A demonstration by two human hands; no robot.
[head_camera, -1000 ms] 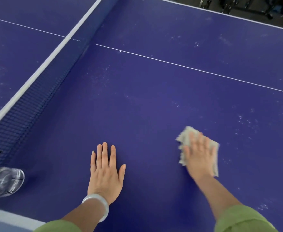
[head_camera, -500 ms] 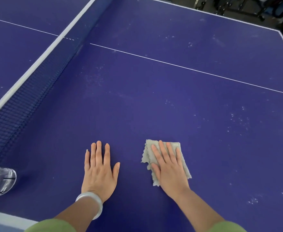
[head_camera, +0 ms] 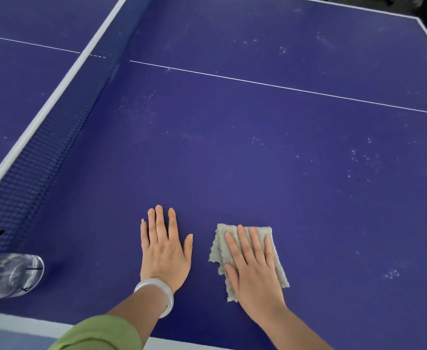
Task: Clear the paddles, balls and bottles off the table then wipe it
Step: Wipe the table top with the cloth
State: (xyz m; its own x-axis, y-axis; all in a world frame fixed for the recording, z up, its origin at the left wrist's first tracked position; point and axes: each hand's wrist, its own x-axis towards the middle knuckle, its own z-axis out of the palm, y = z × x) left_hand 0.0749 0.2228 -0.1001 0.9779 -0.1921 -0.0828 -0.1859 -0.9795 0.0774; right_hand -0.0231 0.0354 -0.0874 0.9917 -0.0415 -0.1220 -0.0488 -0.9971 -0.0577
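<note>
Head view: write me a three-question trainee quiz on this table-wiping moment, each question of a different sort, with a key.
1. True or false: the right hand presses flat, fingers straight, on the grey cloth.
2. Where does the clear plastic bottle show?
A) beside the cloth
B) at the near left, by the end of the net
C) beyond the white centre line
3. Fill in: the pale bangle sits on the ___ wrist.

Key: 1 true; 2 B; 3 left.
</note>
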